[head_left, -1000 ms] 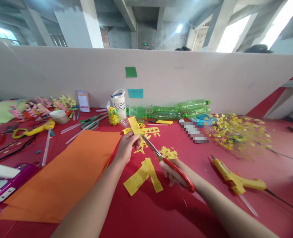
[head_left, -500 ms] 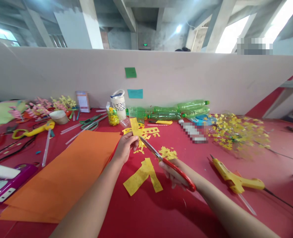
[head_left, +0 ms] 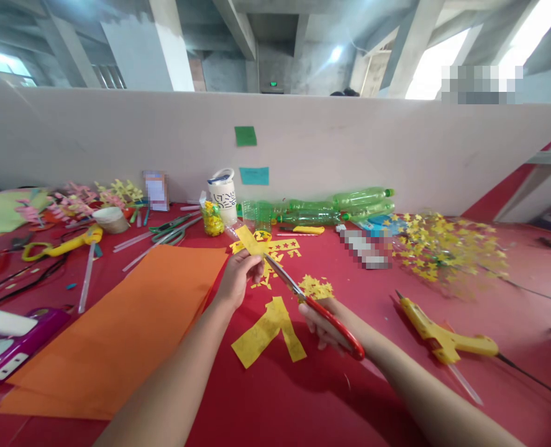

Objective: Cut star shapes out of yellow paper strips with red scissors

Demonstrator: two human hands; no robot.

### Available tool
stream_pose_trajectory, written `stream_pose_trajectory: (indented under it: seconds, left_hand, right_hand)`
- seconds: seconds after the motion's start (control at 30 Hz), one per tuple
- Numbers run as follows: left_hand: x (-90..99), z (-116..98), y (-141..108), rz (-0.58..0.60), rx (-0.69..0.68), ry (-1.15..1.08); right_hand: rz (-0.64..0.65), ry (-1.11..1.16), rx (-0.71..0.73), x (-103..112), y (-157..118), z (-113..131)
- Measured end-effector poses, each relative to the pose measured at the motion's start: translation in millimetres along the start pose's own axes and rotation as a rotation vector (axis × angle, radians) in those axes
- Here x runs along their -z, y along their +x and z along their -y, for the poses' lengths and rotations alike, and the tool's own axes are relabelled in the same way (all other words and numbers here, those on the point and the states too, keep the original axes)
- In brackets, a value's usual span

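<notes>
My left hand (head_left: 239, 273) pinches a yellow paper strip (head_left: 250, 241) over the middle of the table. In my right hand (head_left: 328, 320) are red-handled scissors (head_left: 333, 323), their blades pointing up and left. The blade tips meet the strip's edge beside my left fingers; whether paper lies between them I cannot tell. Beyond my left hand lie yellow paper scraps with star-shaped holes (head_left: 284, 246). A small heap of yellow paper stars (head_left: 316, 287) sits just past my right hand. Nearer to me, between my arms, are loose yellow paper pieces (head_left: 263, 335).
Orange sheets (head_left: 130, 323) lie on the left, by a purple power strip (head_left: 21, 347). A yellow glue gun (head_left: 443, 332) with a cord rests at right, below a yellow star bunch (head_left: 443, 248). Green plastic bottles (head_left: 312, 216) and a white tumbler (head_left: 223, 195) stand or lie by the partition.
The yellow strip has tilted further left in my left hand. The scissors' red handles have shifted slightly up and left; both hands keep their hold.
</notes>
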State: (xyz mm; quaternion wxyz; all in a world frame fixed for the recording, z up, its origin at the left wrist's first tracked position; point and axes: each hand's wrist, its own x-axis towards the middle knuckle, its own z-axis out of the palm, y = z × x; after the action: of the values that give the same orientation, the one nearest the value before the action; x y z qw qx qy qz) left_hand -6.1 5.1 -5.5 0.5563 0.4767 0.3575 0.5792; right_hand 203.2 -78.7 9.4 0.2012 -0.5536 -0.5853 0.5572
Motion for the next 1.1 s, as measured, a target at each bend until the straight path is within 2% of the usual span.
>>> stream_pose_trajectory:
  seconds: [0.27,0.5,0.87,1.1]
  left_hand:
    - [-7.0,-1.6,-4.6,-0.005,-0.026,0.025]
    - [-13.6,2.5,-10.5,-0.023,0.011,0.065]
    - [-1.5,-5.6,-4.5,0.087,0.066,0.036]
    - [1.6,-3.7,-3.5,0.094,0.075,0.026]
  right_hand:
    - [0.006,0.024,0.054,-0.4,-1.1,-1.0]
    - [0.012,0.047,0.061,-1.3,-1.3,-1.3]
    - [0.059,-0.013,0.06,3.6,-4.0,1.4]
    - [0.073,0.001,0.043,3.9,-3.7,2.5]
